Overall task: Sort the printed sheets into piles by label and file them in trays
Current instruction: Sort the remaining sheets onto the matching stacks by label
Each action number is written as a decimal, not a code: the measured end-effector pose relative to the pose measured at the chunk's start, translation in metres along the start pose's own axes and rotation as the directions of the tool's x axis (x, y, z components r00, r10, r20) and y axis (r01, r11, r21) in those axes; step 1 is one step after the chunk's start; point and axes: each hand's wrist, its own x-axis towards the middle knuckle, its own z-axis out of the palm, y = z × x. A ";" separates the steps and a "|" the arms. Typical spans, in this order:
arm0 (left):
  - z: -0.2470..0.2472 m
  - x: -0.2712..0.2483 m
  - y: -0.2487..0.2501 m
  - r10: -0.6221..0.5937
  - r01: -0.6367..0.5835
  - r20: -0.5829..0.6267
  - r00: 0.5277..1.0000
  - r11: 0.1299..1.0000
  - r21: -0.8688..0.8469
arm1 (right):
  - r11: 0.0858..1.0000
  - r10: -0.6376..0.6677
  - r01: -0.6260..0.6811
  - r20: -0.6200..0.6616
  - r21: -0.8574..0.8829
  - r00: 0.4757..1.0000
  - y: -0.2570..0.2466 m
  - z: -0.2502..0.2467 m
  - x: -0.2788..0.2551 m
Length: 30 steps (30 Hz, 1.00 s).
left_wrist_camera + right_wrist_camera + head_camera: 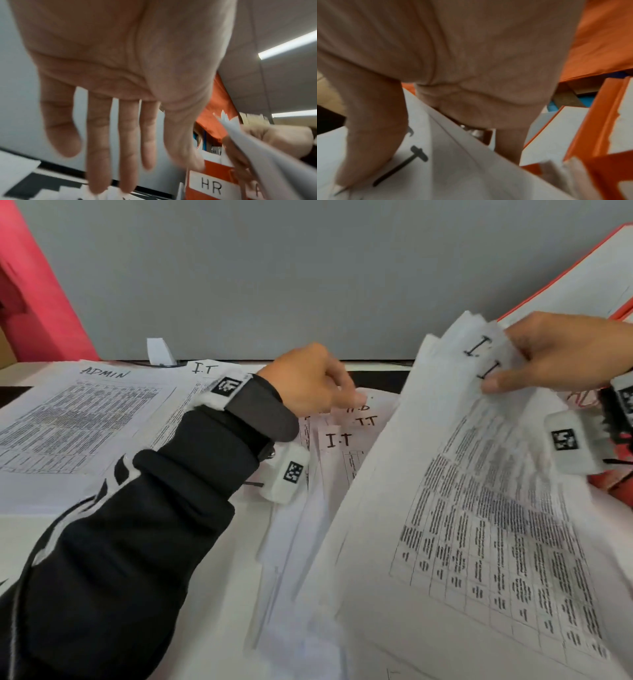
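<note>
Nearest, a fanned bundle of I.T sheets [479, 508] is held lifted and tilted over the surface [120, 542], its printed tables facing up. Its top corner is pinched by the right hand [561, 357], thumb on the front and fingers [510, 142] curled behind the paper; in the right wrist view the thumb is seen pressed beside a handwritten "T". Two "I.T" labels are visible just beside that thumb.

Left of the bundle, a black sleeve [120, 542] is stretched across the surface. Beyond it, the left hand [311, 381] is lowered onto a loose pile [346, 436] of sheets marked "I.T"; its fingers [99, 148] are straight and slightly apart, the tips touching the top sheets, nothing being gripped.

Farther left, an ADMIN sheet [82, 419] is laid flat on its own pile, and another I.T sheet [205, 369] is partly seen behind the left wrist.

At the far right, an orange tray [582, 275] with white paper in it is seen behind the right hand. In the left wrist view, an orange tray front labelled HR [212, 188] is shown. A grey wall [274, 268] is seen at the back.
</note>
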 end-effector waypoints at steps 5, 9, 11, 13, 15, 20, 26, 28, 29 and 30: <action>0.001 -0.001 -0.002 -0.175 0.100 0.151 0.973 0.907 0.408 | 0.981 0.034 -0.008 -0.132 0.196 0.991 0.006 -0.012 -0.018; 0.001 0.003 -0.001 -0.178 0.099 0.147 0.973 0.897 0.430 | 0.973 0.033 -0.013 -0.083 0.229 0.996 -0.008 -0.013 -0.020; 0.000 0.003 -0.002 -0.157 0.106 0.090 0.984 0.904 0.415 | 0.965 0.027 -0.035 0.033 0.258 0.999 -0.021 -0.008 -0.022; 0.000 0.002 -0.003 -0.135 0.117 0.018 0.991 0.912 0.394 | 0.965 0.026 -0.056 0.121 0.256 0.992 -0.026 -0.005 -0.017; -0.002 0.000 0.000 -0.120 0.114 -0.010 0.993 0.920 0.375 | 0.968 0.011 -0.051 0.163 0.244 0.987 -0.038 0.002 -0.015; -0.008 -0.009 0.017 0.045 -0.045 -0.001 0.999 0.996 0.074 | 0.996 -0.044 0.034 0.112 0.086 0.993 -0.058 0.017 -0.006; -0.013 -0.020 0.031 0.199 -0.160 0.207 0.958 0.968 -0.192 | 0.987 0.036 -0.040 0.027 0.153 0.999 -0.042 -0.010 -0.033; -0.010 -0.013 0.023 0.131 -0.152 0.178 0.975 0.982 0.113 | 0.971 0.126 -0.132 0.042 0.198 0.991 -0.028 -0.027 -0.043; -0.007 -0.010 0.017 0.074 -0.123 0.177 0.981 0.952 0.280 | 0.976 0.167 -0.166 0.005 0.139 0.986 -0.018 -0.034 -0.047; -0.003 -0.009 0.013 0.001 -0.080 0.193 0.981 0.913 0.401 | 0.978 0.198 -0.193 -0.071 0.081 0.978 0.006 -0.050 -0.049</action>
